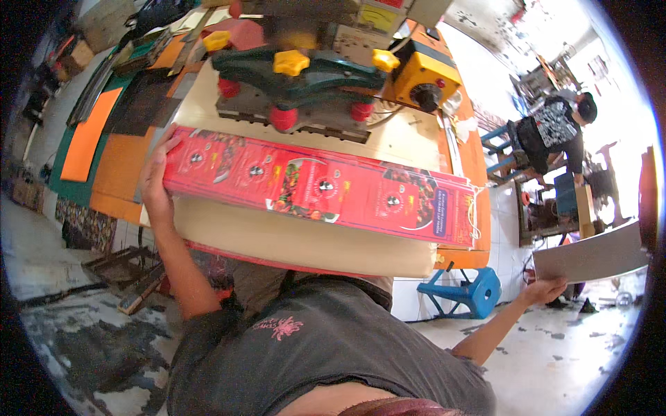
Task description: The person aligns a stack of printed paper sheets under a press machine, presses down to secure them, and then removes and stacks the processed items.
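Note:
A long red printed sheet with food pictures and round emblems lies over a cream board, in front of a machine with yellow star knobs. At the sheet's left end, my left hand grips the edge, its fingertips partly hidden. Far out to the right, well away from the bench, my right hand is closed on the corner of a pale grey flat sheet. A loose white string hangs at the red sheet's right end.
A yellow control box with a black dial stands beside the machine on the orange tabletop. Leather-like pieces cover the left side. A blue stool stands below right. Another person works at the far right.

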`<move>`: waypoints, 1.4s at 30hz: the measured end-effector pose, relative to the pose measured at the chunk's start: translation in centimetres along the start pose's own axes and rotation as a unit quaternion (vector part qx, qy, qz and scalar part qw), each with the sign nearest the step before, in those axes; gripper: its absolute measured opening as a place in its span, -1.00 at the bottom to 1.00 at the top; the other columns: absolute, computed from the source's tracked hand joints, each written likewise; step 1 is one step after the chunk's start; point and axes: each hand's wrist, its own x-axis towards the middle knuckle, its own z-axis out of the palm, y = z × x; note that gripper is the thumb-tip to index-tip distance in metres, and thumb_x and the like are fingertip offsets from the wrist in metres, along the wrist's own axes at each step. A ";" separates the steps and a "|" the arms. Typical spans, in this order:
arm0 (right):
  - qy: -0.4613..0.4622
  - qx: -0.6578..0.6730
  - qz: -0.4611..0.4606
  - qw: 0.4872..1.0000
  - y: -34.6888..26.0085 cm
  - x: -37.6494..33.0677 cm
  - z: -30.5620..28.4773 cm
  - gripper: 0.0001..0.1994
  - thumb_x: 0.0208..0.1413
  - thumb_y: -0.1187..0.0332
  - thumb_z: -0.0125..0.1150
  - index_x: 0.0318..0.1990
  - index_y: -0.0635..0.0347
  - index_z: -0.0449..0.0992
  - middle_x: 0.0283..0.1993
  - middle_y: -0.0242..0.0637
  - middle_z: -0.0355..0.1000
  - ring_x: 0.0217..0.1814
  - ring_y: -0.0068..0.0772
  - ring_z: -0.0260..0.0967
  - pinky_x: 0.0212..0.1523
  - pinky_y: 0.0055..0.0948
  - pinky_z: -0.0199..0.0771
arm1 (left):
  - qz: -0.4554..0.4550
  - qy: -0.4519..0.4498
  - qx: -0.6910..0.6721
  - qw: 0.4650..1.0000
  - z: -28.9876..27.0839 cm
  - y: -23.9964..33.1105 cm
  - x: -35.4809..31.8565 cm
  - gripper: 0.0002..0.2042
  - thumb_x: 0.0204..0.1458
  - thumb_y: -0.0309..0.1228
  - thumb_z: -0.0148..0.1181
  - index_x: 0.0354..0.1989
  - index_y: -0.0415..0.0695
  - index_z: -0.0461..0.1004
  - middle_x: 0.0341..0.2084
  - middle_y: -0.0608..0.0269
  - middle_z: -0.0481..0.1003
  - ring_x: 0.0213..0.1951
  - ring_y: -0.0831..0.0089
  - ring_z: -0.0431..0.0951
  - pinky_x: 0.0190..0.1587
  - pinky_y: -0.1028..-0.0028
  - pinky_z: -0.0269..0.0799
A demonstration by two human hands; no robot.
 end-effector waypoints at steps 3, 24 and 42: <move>0.011 0.112 0.045 0.993 -2.9 3.1 2.0 -0.43 0.40 -0.04 -0.03 0.17 0.39 0.44 0.12 0.11 0.47 0.10 -0.04 0.45 -0.02 -0.04 0.59 | -0.009 0.015 -0.004 1.000 0.2 -0.5 -0.1 -0.54 0.36 -0.22 -0.07 0.06 -0.43 0.55 0.32 -0.05 0.38 0.36 0.20 0.32 0.44 0.25 0.09; 0.015 -0.226 -0.166 0.960 -4.1 11.4 3.9 -0.42 0.25 0.00 0.11 0.15 0.39 0.31 0.02 0.07 0.44 0.01 0.14 0.47 -0.07 0.07 0.54 | 0.075 0.088 -0.017 0.993 -0.8 -3.4 -2.2 -0.32 0.39 0.03 -0.25 0.31 -0.43 0.30 0.28 -0.20 0.37 0.32 0.08 0.37 0.40 0.13 0.20; -0.066 -0.051 0.005 0.997 -13.3 6.1 5.1 -0.31 0.38 -0.12 0.01 0.29 0.46 0.33 0.08 0.08 0.49 0.03 0.00 0.50 -0.03 -0.13 0.59 | 0.015 0.120 -0.100 0.988 -3.7 -7.2 -4.4 -0.27 0.35 0.18 -0.20 0.38 -0.26 0.26 0.32 0.01 0.34 0.34 0.10 0.32 0.41 0.10 0.17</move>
